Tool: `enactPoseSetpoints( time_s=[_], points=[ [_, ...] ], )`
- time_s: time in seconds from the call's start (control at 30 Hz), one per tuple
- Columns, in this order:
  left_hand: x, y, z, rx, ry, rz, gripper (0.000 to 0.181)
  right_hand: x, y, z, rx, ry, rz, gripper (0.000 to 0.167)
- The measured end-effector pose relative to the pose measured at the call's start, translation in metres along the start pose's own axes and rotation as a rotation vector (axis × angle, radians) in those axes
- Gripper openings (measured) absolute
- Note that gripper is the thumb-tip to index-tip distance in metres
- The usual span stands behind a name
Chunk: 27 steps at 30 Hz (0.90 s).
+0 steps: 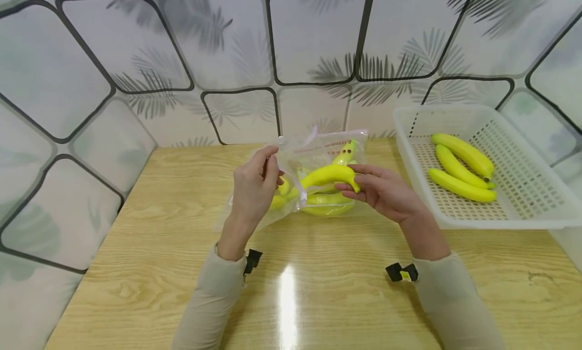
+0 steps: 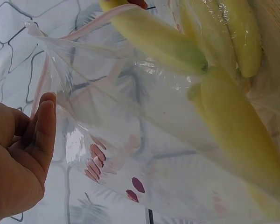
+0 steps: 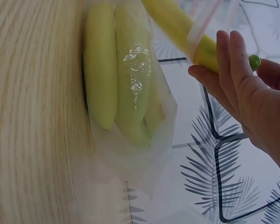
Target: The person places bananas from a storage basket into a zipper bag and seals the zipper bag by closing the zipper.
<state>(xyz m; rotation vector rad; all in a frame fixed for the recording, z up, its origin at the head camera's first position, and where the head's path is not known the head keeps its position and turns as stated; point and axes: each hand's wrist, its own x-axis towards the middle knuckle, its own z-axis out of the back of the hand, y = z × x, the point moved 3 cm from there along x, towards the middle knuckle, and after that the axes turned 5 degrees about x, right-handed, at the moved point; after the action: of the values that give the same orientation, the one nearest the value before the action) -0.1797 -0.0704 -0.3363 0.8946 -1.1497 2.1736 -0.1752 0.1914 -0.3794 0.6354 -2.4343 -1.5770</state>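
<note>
My right hand [image 1: 382, 188] holds a yellow banana [image 1: 325, 174] near one end, with the fingers on one side and the thumb on the other. The banana's far end reaches through the mouth of a clear zip bag [image 1: 297, 144], past its pink strip. At the left of the bag, my left hand [image 1: 254, 183] pinches the plastic by the opening, fingers curled. Several bananas [image 3: 100, 65] lie inside the bag; in the left wrist view, the held banana [image 2: 154, 39] touches another banana [image 2: 238, 126] within. Red print shows on the plastic.
A white perforated basket [image 1: 536, 219] stands at the right with 3 bananas [image 1: 461, 186] in it. Below everything is a wooden table [image 1: 136, 269]. Behind and to the left rise patterned panels [image 1: 313, 32] with leaf prints.
</note>
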Motion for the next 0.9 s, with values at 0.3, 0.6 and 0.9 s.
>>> enactPoseSetpoints(
  time_s=[0.3, 0.6, 0.9],
  points=[
    [0.0, -0.003, 0.001, 0.007, 0.0, -0.003, 0.021, 0.006, -0.01, -0.002, -0.151, -0.107, 0.01, 0.047],
    [-0.001, -0.002, 0.001, 0.006, -0.006, -0.002, 0.021, 0.007, -0.014, -0.006, -0.278, -0.19, 0.019, 0.044],
    [0.0, -0.004, 0.002, 0.015, -0.006, -0.012, 0.021, 0.006, -0.013, -0.009, -0.365, -0.229, 0.031, 0.046]
  ],
)
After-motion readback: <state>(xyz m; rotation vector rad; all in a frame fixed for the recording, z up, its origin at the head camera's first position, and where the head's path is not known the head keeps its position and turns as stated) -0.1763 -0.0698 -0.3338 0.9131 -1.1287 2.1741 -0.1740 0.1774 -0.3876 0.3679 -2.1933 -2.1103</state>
